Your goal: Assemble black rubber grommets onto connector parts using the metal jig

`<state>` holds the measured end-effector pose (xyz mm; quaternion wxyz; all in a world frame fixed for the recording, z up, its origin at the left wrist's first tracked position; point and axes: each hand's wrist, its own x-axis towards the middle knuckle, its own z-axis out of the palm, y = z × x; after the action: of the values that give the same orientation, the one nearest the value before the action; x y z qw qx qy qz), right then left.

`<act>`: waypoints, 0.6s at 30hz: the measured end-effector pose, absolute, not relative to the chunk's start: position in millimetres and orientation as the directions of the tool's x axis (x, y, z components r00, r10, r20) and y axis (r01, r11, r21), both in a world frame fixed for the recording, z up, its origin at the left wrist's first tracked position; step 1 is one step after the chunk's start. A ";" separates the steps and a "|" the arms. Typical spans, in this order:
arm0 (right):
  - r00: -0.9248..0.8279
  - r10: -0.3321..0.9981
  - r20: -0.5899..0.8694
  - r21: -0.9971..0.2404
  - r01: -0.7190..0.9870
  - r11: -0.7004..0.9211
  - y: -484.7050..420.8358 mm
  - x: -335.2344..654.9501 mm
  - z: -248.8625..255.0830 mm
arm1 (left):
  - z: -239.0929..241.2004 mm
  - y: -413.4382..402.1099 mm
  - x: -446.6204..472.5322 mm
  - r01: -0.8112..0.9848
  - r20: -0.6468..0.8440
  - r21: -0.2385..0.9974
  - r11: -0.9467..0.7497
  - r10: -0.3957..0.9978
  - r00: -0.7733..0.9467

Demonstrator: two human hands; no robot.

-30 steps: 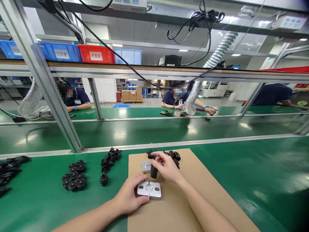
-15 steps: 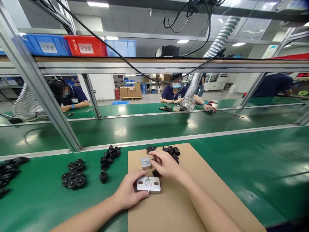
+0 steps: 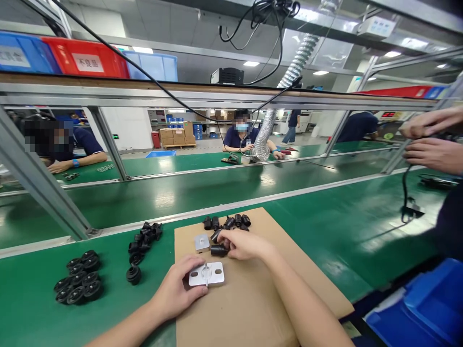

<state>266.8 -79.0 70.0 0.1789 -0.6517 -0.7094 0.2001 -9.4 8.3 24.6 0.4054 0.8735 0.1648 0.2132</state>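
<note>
My left hand [image 3: 181, 285] is closed around the left end of a silver metal block [image 3: 217, 273], thumb at the front edge and fingers at the back. The block has a round recess, a groove and two oval holes. My right hand [image 3: 248, 244] is closed, its fingertips on a small black cylindrical plastic part [image 3: 216, 235] that they partly cover. Just below the fingers, a second black cylindrical part [image 3: 218, 250] lies on its side. Left of them stands a smaller square metal block [image 3: 201, 243] with a pin on top.
A cardboard sheet [image 3: 231, 313] covers part of the green bench. Several black parts [image 3: 238, 220] stand at its back; black caps [image 3: 81, 279] and fittings [image 3: 142, 243] lie left. At right, a co-worker's hands [image 3: 430, 140] hold something dark above a blue bin [image 3: 430, 299].
The view has swung right, bringing a co-worker's hands and a blue bin into sight. My right hand has moved from beside the small block to a black part. My left hand keeps its hold.
</note>
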 end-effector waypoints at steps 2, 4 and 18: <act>-0.073 0.997 0.013 -0.524 0.849 0.069 -78.2 267.4 68.3 | 25.3 8.7 -9.4 0.117 0.238 0.771 -0.625 0.455 0.858; -0.074 0.997 0.035 -0.529 0.845 0.081 -77.9 268.3 68.6 | 24.8 9.6 -9.2 0.120 0.236 0.766 -0.631 0.451 0.861; -0.101 0.990 0.096 -0.477 0.869 0.135 -78.6 262.8 79.7 | 24.3 11.1 -8.7 0.111 0.252 0.744 -0.659 0.431 0.867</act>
<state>262.8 -78.6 79.7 0.1998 -0.6399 -0.7263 0.1521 -8.7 11.1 24.3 0.3837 0.8866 0.1529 0.2083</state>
